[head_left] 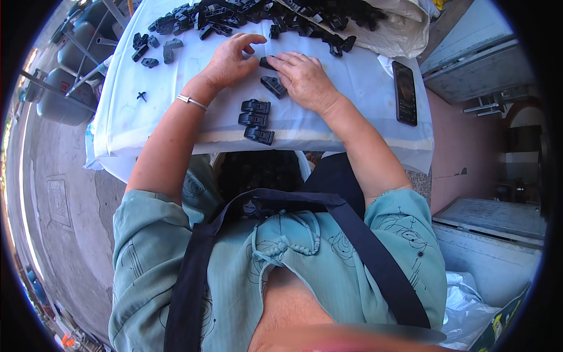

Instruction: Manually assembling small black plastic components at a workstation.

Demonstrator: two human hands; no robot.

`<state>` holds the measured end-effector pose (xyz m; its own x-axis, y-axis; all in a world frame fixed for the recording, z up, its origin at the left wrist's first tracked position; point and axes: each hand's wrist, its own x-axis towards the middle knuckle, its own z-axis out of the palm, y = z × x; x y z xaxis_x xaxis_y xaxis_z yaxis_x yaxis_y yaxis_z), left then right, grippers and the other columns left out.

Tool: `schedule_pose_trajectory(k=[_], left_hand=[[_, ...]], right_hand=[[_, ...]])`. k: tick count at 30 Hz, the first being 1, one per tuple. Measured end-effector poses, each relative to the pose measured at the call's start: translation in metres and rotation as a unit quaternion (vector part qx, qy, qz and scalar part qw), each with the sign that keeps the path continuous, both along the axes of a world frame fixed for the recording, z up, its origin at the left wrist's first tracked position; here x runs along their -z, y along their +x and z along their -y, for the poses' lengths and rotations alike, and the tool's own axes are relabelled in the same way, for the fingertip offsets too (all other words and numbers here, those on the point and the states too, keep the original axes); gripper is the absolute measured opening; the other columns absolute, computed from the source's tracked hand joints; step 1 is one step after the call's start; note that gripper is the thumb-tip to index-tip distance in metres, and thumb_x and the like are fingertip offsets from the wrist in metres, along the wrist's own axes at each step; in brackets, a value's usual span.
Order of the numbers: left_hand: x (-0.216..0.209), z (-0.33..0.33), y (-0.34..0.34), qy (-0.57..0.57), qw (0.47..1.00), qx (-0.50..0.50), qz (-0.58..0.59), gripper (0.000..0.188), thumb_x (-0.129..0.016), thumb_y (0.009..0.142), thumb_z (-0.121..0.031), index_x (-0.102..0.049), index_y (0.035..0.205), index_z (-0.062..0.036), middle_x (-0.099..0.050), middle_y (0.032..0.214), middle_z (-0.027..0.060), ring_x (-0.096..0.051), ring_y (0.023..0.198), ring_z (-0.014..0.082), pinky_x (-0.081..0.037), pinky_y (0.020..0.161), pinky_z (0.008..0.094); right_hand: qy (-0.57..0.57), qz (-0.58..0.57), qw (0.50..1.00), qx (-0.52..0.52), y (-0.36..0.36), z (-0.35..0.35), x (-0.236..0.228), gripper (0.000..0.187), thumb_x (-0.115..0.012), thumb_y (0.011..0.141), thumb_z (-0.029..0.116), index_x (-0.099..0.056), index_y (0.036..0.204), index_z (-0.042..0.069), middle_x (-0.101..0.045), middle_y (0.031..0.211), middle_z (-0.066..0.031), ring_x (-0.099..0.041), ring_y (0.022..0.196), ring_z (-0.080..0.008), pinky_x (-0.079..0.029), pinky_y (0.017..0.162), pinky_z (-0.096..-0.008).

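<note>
The left hand (233, 63) is poised beyond the row (254, 119) of three black parts and slightly to its left, index finger and thumb spread apart, nothing showing between them; its other fingers are loosely curled. The right hand (304, 77) lies beyond the row and to its right, fingertips on a black part (267, 62); the fingers hide too much to tell whether they grip it or only rest on it. A second part (273, 87) lies just beside that hand, between it and the row, tilted on the cloth.

Far left of the row, off the table, stand grey tanks (63, 100) behind metal bars. Nearer, left of the row, a small cross-shaped piece (141, 96) lies alone, and beyond it a grey piece (169, 54) sits near a few scattered dark ones. Well beyond the row spreads a heap (217, 13) of black parts. The row itself stands near the front edge of the table (328, 132), with a tub (304, 166) of dark contents below it. Right of the row and well beyond lies a pale sack (399, 32); farther right than the row is a phone (405, 94).
</note>
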<state>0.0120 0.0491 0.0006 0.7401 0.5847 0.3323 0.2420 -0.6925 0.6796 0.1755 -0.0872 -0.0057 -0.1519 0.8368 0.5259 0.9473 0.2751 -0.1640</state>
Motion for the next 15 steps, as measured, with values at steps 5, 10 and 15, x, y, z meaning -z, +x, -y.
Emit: schedule_pose_trajectory(k=[5,10,15], left_hand=[[-0.006,-0.006,0.034,0.112,0.991,-0.070,-0.028,0.041,-0.063,0.085,-0.029,-0.057,0.123,-0.0138,-0.061,0.110,0.0139,-0.060,0.100,0.0307,-0.050,0.087,0.0386],[-0.004,-0.014,0.056,0.216,0.964,-0.100,-0.115,0.038,-0.063,0.087,-0.031,-0.059,0.121,-0.0132,-0.063,0.110,0.0142,-0.059,0.104,0.0298,-0.048,0.089,0.0389],[-0.011,0.008,0.041,0.114,0.989,-0.026,-0.085,0.029,-0.058,0.090,-0.029,-0.066,0.108,-0.0072,-0.068,0.094,0.0164,-0.064,0.092,0.0316,-0.050,0.082,0.0407]], right_hand=[[-0.040,-0.094,0.989,-0.104,0.002,0.013,-0.011,0.033,-0.061,0.085,0.015,-0.063,0.118,0.011,-0.063,0.113,-0.0129,-0.057,0.107,-0.0329,-0.046,0.090,-0.0432],[0.009,0.002,0.935,0.355,0.055,0.006,-0.018,0.032,-0.065,0.081,0.019,-0.064,0.111,0.009,-0.063,0.099,-0.0139,-0.061,0.094,-0.0331,-0.049,0.085,-0.0411],[0.010,-0.085,0.973,0.213,0.065,0.006,-0.005,0.023,-0.060,0.081,0.021,-0.068,0.100,0.010,-0.063,0.097,-0.0146,-0.061,0.089,-0.0336,-0.051,0.079,-0.0395]])
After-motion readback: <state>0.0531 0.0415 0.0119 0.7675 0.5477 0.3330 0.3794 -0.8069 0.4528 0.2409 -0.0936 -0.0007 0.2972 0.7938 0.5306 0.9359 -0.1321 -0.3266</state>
